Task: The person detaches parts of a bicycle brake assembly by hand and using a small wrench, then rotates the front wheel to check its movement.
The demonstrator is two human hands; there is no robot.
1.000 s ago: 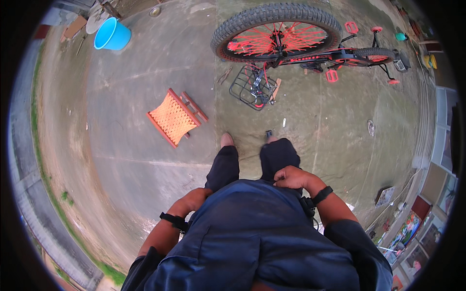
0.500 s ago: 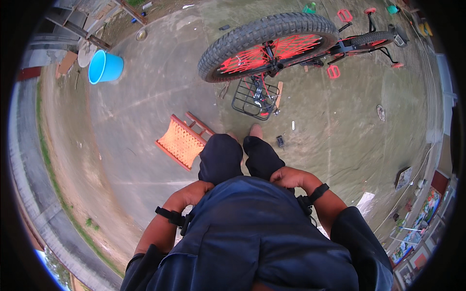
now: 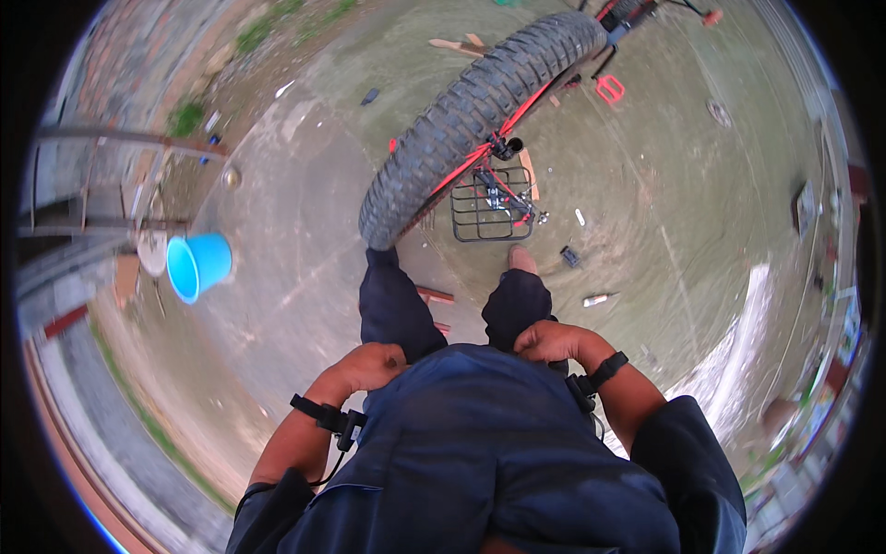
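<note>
Up top, the bike (image 3: 480, 122) is flipped, not held; clothes (image 3: 443, 406) are touched by left hand (image 3: 374, 367) and right hand (image 3: 552, 343) — grip can't be told.

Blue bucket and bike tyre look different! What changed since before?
The person stepped forward and the view swung right: the blue bucket sits lower in it, the bicycle tyre looks closer, the wooden stool mostly hides behind the left leg. Left hand and right hand stayed by the dark blue top.
</note>
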